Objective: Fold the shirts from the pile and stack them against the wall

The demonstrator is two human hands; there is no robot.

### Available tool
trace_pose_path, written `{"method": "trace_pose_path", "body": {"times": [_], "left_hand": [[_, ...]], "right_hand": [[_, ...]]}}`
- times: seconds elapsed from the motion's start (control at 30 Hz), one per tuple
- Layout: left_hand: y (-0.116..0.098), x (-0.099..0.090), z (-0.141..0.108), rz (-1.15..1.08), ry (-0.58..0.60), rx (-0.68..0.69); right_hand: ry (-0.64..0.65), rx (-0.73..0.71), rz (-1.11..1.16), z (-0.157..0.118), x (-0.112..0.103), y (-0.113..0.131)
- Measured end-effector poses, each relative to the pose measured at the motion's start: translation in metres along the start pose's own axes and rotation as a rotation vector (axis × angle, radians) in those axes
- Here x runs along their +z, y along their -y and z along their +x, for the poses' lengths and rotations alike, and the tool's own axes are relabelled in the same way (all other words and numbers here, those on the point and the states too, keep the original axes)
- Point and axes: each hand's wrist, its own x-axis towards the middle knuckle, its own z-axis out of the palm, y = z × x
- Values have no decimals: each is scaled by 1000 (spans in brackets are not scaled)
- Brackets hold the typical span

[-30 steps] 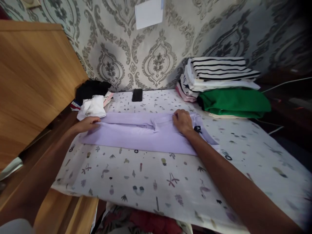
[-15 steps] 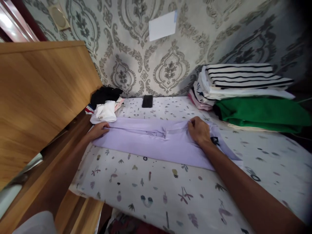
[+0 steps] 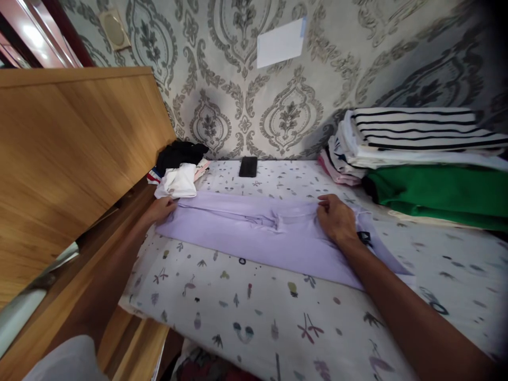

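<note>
A lavender T-shirt (image 3: pixel 238 233) lies folded into a long strip across the patterned sheet, with creases and a dark printed outline near its middle. My left hand (image 3: pixel 161 209) pinches its left end, beside a crumpled white cloth (image 3: pixel 180 181). At the right part of the shirt, my right hand (image 3: pixel 337 217) has its fingers curled on the upper folded edge; the fingertips are partly hidden. A black label (image 3: pixel 364 238) shows at the neck end, just right of my right wrist.
A black phone-like object (image 3: pixel 248 166) lies near the wallpapered wall. Folded clothes, topped by a striped garment (image 3: pixel 420 127), stand at the right behind a green garment (image 3: pixel 432 190). Dark clothing (image 3: pixel 182 154) sits at the left by a wooden panel (image 3: pixel 79 137).
The view has shifted slightly, so everything appears further right. My right hand's curled fingers have loosened a little on the shirt; the left stays at its end.
</note>
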Motion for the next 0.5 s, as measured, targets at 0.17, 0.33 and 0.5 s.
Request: {"method": "trace_pose_path", "body": {"times": [0.17,0.33,0.5], "left_hand": [[0,3,-9,-60,114,-44],[-9,2,-10,-92,71,37],[-18,-1,-20,-187,31,5]], "right_hand": [[18,2,-21,0,1,-1],[27,-15,-10,0,0,-1],[47,-17,-15,1,-1,0]]}}
